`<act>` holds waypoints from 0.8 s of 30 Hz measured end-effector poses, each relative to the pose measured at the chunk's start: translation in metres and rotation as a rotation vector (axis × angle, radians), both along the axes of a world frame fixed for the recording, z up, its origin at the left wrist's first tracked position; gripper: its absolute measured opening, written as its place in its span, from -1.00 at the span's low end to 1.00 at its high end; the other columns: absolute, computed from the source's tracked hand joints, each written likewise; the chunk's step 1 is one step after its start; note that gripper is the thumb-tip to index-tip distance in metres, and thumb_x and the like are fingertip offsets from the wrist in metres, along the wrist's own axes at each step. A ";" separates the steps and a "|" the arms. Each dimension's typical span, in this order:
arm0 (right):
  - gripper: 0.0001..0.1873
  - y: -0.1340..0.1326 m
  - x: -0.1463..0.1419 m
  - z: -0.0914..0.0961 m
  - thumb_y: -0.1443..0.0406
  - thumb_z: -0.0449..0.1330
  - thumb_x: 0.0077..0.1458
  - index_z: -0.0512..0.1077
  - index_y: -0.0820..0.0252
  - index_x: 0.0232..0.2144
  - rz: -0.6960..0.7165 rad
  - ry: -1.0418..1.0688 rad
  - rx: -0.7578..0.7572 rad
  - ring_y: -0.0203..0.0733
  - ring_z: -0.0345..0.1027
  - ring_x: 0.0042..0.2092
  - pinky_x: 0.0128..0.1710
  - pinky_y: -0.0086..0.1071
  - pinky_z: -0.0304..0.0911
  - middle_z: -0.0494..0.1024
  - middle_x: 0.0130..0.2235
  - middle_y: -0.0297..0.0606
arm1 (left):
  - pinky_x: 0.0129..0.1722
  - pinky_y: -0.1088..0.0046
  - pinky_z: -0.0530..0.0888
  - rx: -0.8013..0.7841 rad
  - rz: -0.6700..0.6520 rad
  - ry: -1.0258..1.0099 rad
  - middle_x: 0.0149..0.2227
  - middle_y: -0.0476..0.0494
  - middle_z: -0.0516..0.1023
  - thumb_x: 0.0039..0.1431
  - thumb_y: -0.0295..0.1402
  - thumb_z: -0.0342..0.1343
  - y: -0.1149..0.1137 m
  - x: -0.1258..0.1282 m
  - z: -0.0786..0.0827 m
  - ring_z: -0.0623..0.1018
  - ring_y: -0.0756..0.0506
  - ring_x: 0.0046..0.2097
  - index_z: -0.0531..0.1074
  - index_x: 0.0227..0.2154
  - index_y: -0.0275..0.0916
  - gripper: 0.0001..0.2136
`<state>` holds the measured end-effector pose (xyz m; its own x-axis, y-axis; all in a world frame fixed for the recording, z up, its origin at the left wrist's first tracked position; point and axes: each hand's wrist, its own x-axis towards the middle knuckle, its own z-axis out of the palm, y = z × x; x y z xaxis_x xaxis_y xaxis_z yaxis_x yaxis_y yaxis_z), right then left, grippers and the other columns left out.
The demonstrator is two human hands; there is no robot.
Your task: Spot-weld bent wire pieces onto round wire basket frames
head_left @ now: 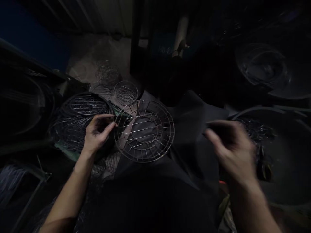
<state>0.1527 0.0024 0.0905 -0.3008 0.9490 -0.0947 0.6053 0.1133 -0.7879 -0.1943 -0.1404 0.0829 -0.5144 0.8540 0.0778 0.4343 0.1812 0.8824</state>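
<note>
A round wire rack (143, 129), with concentric rings, short cross wires and several straight bars across its middle, hangs tilted over dark cloth. My left hand (98, 132) pinches the rack's left rim between thumb and fingers. My right hand (233, 149) is apart from the rack, off to its right, and blurred by motion. Its thumb and index finger come close together in a pinch. Whatever they hold, if anything, is too small and dark to make out. The dark grey cloth (187, 136) spreads beneath the rack and between my hands.
To the left stands a container heaped with wire pieces (73, 126). More round wire racks (125, 94) lie on the floor (85, 51) beyond. At right, a large basin (289, 161) holds small metal pieces (257, 129). Dark machinery with a pale cylinder (181, 35) rises ahead.
</note>
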 end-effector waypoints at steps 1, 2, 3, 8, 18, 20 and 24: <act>-0.71 0.001 -0.006 -0.009 0.04 0.16 0.05 0.42 0.11 -0.31 0.007 0.008 -0.057 -0.16 0.36 -0.27 -0.25 -0.26 0.28 0.49 -0.32 -0.27 | -0.27 0.43 0.51 -0.004 0.005 -0.009 -0.41 0.01 0.51 0.05 -0.31 0.22 0.000 -0.001 0.000 0.54 -0.02 -0.37 0.41 -0.18 -0.18 -0.75; -0.71 0.001 -0.011 -0.020 0.04 0.18 0.03 0.42 0.13 -0.35 0.003 0.028 -0.134 -0.18 0.34 -0.30 -0.26 -0.29 0.26 0.48 -0.34 -0.28 | -0.27 0.43 0.52 -0.011 0.006 -0.017 -0.41 0.00 0.51 0.05 -0.30 0.22 -0.001 -0.002 0.000 0.54 -0.02 -0.37 0.41 -0.19 -0.18 -0.75; -0.70 0.000 -0.016 -0.033 0.03 0.18 0.02 0.42 0.15 -0.39 -0.012 0.058 -0.218 -0.21 0.32 -0.32 -0.28 -0.31 0.24 0.47 -0.37 -0.30 | -0.27 0.44 0.52 -0.014 0.006 -0.026 -0.41 0.00 0.51 0.05 -0.30 0.22 -0.001 -0.002 0.000 0.54 -0.02 -0.37 0.42 -0.20 -0.18 -0.76; -0.65 -0.008 -0.032 -0.082 -0.01 0.21 -0.01 0.40 0.15 -0.40 -0.080 0.270 -0.562 -0.36 0.15 -0.47 -0.45 -0.46 0.10 0.36 -0.48 -0.41 | -0.28 0.45 0.51 -0.022 0.008 -0.064 -0.39 -0.02 0.51 0.04 -0.28 0.23 -0.002 -0.004 -0.001 0.54 -0.02 -0.37 0.43 -0.22 -0.17 -0.77; -0.62 -0.017 -0.041 -0.100 0.01 0.33 -0.13 0.39 0.12 -0.39 -0.101 0.536 -0.906 -0.39 0.22 -0.44 -0.45 -0.53 0.17 0.40 -0.44 -0.43 | -0.30 0.43 0.50 -0.043 0.033 -0.095 -0.40 0.00 0.51 0.04 -0.29 0.23 -0.006 -0.007 -0.004 0.54 -0.04 -0.36 0.44 -0.23 -0.14 -0.79; -0.60 -0.020 -0.043 -0.104 -0.02 0.33 -0.14 0.39 0.12 -0.40 -0.098 0.607 -0.996 -0.37 0.26 -0.43 -0.44 -0.51 0.19 0.42 -0.45 -0.42 | -0.30 0.42 0.49 -0.036 0.026 -0.093 -0.40 0.00 0.50 0.03 -0.29 0.23 -0.005 -0.008 -0.005 0.54 -0.03 -0.37 0.45 -0.24 -0.15 -0.79; -0.54 -0.022 -0.049 -0.106 -0.07 0.35 -0.21 0.40 0.12 -0.40 -0.112 0.689 -1.096 -0.28 0.34 -0.37 -0.34 -0.42 0.24 0.48 -0.43 -0.38 | -0.29 0.42 0.49 -0.030 0.019 -0.101 -0.40 0.00 0.50 0.04 -0.30 0.22 -0.005 -0.010 -0.007 0.53 -0.02 -0.38 0.45 -0.25 -0.14 -0.81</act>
<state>0.1040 -0.0196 -0.0154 -0.5225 0.4993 -0.6912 0.0053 -0.8087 -0.5882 -0.2038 -0.1452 0.0756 -0.5343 0.8453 -0.0001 0.3400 0.2151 0.9155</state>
